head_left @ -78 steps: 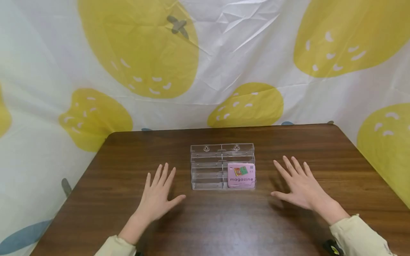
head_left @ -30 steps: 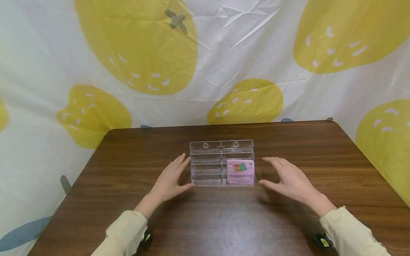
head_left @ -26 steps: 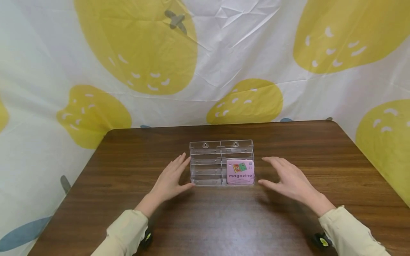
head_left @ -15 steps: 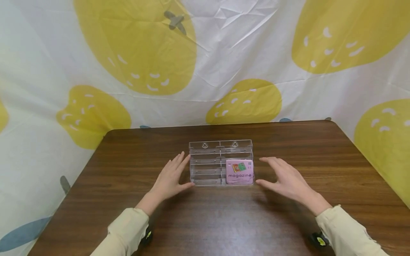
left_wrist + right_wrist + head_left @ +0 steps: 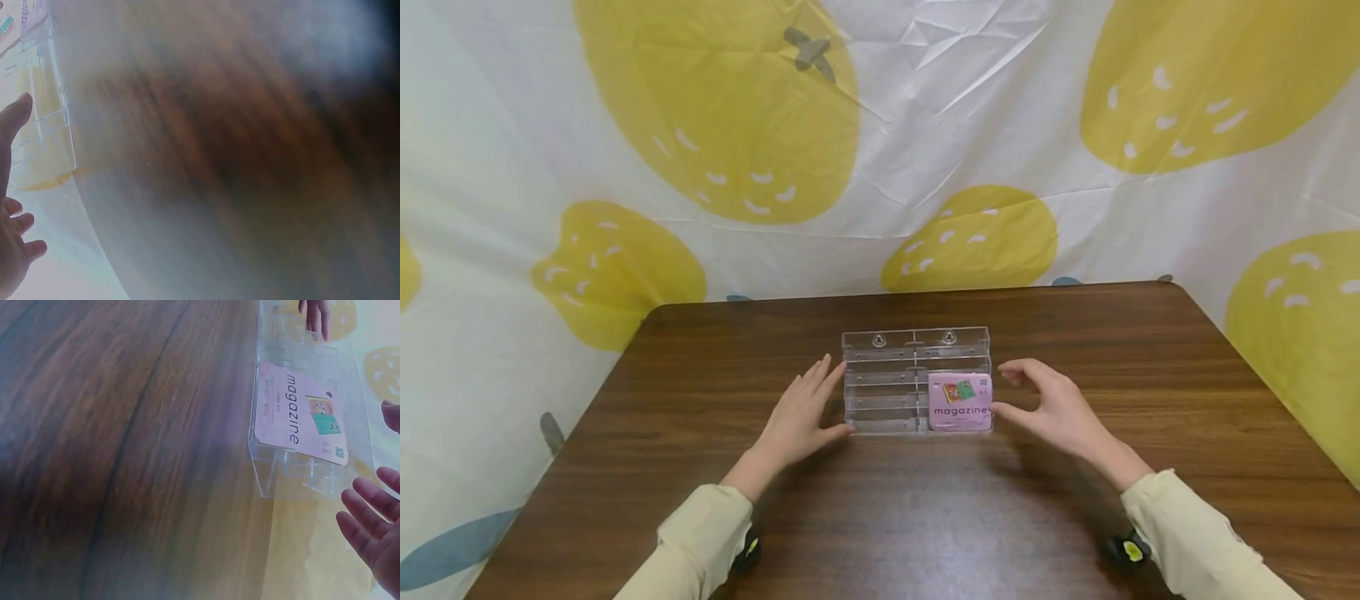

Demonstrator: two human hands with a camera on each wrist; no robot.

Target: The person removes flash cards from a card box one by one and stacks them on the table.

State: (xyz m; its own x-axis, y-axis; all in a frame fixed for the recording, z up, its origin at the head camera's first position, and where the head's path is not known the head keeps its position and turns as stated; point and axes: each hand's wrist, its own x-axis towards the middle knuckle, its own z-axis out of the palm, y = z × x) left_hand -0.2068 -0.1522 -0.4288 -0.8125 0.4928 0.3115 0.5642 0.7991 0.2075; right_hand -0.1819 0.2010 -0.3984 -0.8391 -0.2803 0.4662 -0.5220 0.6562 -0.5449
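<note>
A clear plastic display rack (image 5: 880,379) with several stepped compartments in two columns stands on the table. In its lower right compartment sits a pink card labelled "magazine" (image 5: 960,402), also facing the right wrist view. My left hand (image 5: 793,421) is beside the rack's left side, fingers extended and thumb near the lower left corner; whether it touches cannot be told. On the other side, my right hand (image 5: 1060,408) has its thumb tip by the card's right edge in the head view. The right wrist view shows that hand's fingers (image 5: 369,519) apart from the rack, with nothing held.
The brown wooden table (image 5: 910,517) has rounded far corners. Behind and around it hangs a white cloth (image 5: 985,108) printed with yellow fruit. A dark device (image 5: 1127,550) sits at the right wrist, below the pale sleeve.
Both hands have come inward from flat, spread positions to either side of the rack. In the last half second the right hand has moved left toward the card, its fingers bending slightly.
</note>
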